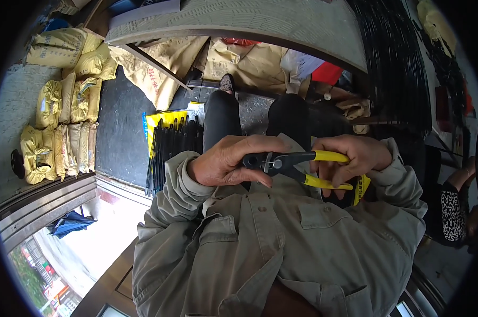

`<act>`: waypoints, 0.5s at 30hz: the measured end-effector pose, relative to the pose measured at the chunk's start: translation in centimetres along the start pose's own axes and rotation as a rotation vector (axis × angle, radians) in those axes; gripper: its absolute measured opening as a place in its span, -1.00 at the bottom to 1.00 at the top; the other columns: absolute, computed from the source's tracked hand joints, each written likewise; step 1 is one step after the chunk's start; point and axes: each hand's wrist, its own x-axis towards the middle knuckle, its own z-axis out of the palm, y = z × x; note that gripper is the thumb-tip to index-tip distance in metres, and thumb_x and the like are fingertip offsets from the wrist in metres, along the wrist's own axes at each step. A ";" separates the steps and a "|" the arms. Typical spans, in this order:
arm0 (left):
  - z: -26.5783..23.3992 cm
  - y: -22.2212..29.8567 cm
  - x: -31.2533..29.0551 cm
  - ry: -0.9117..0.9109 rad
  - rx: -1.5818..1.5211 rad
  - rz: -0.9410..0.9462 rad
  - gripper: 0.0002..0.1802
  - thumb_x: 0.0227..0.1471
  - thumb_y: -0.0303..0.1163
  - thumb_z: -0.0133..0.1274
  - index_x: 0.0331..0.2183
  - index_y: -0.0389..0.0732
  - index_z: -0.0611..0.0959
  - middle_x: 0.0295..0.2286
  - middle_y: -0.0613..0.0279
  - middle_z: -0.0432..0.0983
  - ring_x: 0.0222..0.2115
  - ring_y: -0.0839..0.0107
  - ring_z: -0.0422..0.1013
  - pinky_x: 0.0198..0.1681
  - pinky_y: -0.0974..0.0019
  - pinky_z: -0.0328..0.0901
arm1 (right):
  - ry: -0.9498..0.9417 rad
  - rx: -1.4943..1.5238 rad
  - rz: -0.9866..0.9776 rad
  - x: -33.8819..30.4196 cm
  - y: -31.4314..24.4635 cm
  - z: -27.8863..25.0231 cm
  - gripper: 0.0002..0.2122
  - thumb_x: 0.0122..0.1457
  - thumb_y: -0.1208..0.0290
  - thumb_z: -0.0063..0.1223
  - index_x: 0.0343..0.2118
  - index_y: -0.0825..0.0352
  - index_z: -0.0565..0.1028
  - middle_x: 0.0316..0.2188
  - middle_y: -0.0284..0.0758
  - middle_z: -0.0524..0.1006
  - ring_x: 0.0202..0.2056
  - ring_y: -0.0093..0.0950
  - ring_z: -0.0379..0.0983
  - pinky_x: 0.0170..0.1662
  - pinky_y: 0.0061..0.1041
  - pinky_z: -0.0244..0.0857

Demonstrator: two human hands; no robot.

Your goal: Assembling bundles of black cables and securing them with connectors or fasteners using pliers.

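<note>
Pliers with yellow grips (326, 155) are held level in front of my chest, their two handles spread apart. My right hand (349, 158) is closed on those handles, with some fingers curled between them. At the metal jaws, my left hand (231, 158) pinches a small black piece (252, 160) between thumb and fingers. The piece has a dark round hole near its end. How far it sits inside the jaws, I cannot make out. A bundle of thin black rods (175, 142) with rounded tips lies left of my knees, partly on a yellow sheet (170, 116).
Across from me stands a pale worktop (281, 24), with brown paper sacks (249, 63) below it. A thick bunch of black strands (394, 63) hangs at the right. Stacked yellow sacks (64, 124) line the left wall. Another person's arm (460, 174) shows at far right.
</note>
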 end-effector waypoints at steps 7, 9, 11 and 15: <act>0.7 -0.3 -0.1 0.102 0.061 0.058 -0.33 -0.34 -0.28 0.23 -0.13 -0.33 0.38 -0.21 0.02 0.39 -0.22 0.19 0.39 -0.17 0.30 0.25 | 0.194 -0.226 -0.044 -0.1 -0.8 1.0 -0.57 -0.07 0.50 0.12 -0.12 0.36 0.23 -0.27 -0.13 0.42 -0.42 -0.36 0.47 -0.44 -0.52 0.35; 0.2 -0.2 0.3 0.038 0.026 0.046 -0.37 -0.30 -0.35 0.21 -0.12 -0.27 0.36 -0.18 0.08 0.38 -0.24 0.17 0.39 -0.23 0.31 0.27 | 0.263 -0.389 -0.033 -0.1 -0.3 1.2 -0.57 -0.06 0.47 0.14 -0.12 0.36 0.23 -0.27 -0.13 0.42 -0.44 -0.36 0.47 -0.46 -0.53 0.35; 0.1 -0.2 0.3 -0.011 0.000 0.047 -0.38 -0.30 -0.35 0.21 -0.13 -0.28 0.37 -0.19 0.09 0.38 -0.24 0.18 0.39 -0.22 0.31 0.27 | -0.370 0.515 0.122 0.3 2.2 0.2 -0.52 -0.10 0.44 0.17 -0.10 0.35 0.24 -0.27 -0.15 0.41 -0.43 -0.34 0.46 -0.41 -0.48 0.35; -0.2 -0.4 0.2 -0.061 0.000 0.048 -0.40 -0.29 -0.35 0.21 -0.15 -0.28 0.38 -0.20 0.10 0.38 -0.26 0.21 0.39 -0.22 0.32 0.26 | -0.407 0.966 0.266 0.2 1.5 -1.4 -0.55 -0.12 0.42 0.15 -0.13 0.36 0.30 -0.24 -0.16 0.38 -0.34 -0.30 0.43 -0.29 -0.38 0.33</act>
